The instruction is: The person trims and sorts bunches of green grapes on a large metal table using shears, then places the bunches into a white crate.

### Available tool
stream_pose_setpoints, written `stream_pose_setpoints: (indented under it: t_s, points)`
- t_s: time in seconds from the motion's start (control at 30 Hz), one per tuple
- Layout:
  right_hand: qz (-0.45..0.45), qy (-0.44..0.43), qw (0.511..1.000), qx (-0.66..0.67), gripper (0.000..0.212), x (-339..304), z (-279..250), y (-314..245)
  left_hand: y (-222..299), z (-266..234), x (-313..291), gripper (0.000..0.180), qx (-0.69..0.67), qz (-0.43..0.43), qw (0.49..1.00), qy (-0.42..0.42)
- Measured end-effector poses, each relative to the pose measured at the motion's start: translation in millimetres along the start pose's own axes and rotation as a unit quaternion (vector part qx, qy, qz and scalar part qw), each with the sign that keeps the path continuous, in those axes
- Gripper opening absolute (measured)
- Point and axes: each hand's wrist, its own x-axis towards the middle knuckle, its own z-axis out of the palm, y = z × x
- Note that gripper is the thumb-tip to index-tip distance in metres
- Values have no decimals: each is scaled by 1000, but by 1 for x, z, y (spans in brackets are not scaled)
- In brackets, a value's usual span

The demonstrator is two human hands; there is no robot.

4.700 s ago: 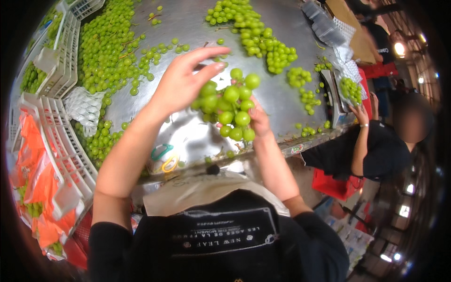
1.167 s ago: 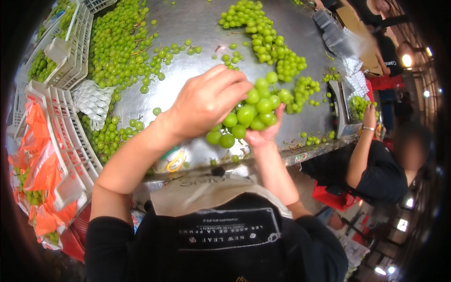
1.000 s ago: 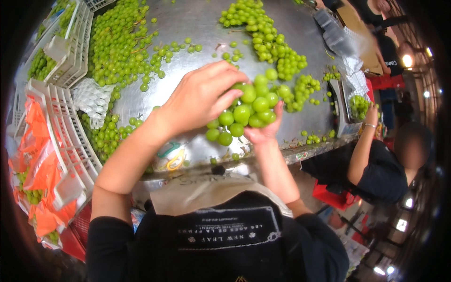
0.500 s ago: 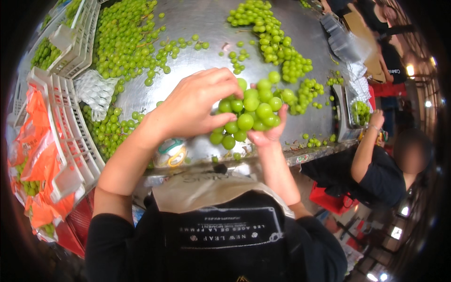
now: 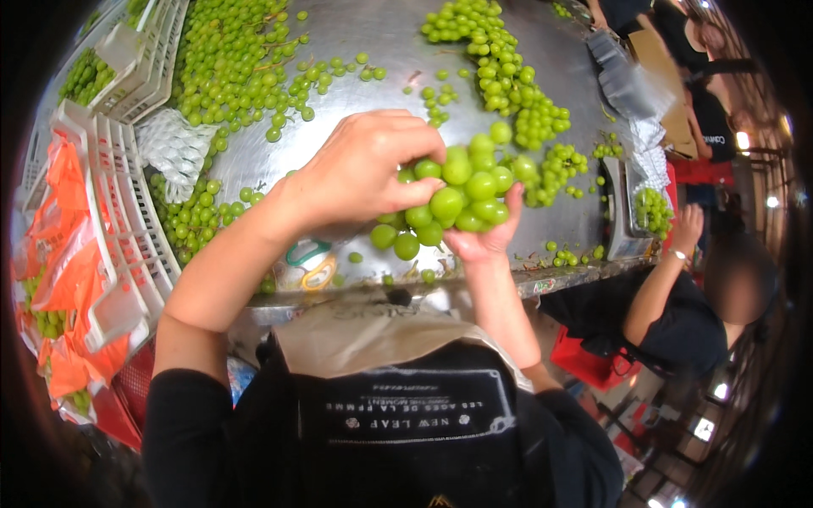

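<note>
A bunch of large green grapes (image 5: 461,193) is held above the metal table. My right hand (image 5: 484,244) cups it from below and the right, with the thumb up along its side; the other fingers are mostly hidden behind the grapes. My left hand (image 5: 373,161) reaches over from the left, its thumb and bent fingers closed on grapes at the bunch's upper left side. Whether a single grape or a stem is pinched there cannot be seen. Below the left wrist, a green ring (image 5: 306,252) and a yellow ring (image 5: 318,273) lie by the table's near edge.
Heaped loose grapes (image 5: 233,68) cover the table's far left; more bunches (image 5: 508,80) lie far right. White crates (image 5: 140,229) and foam netting (image 5: 176,152) line the left. On the right are a grape-filled tray (image 5: 652,212), stacked clear containers (image 5: 622,72) and a co-worker's hand (image 5: 688,227).
My left thumb and fingers have drawn closer together on the bunch, the thumb moving up. The co-worker's hand has shifted slightly right, away from the tray. The whole view has shifted a little.
</note>
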Motion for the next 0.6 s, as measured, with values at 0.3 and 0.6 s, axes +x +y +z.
stream_pose_setpoints:
  t_s: [0.3,0.6]
  points:
    - [-41,31,998,-23,69,-2,-8,-6,15,-60,4,31,134,-5,989,-58]
    - [-48,72,996,19,70,-1,5,-2,19,-15,-18,26,93,-20,993,-72]
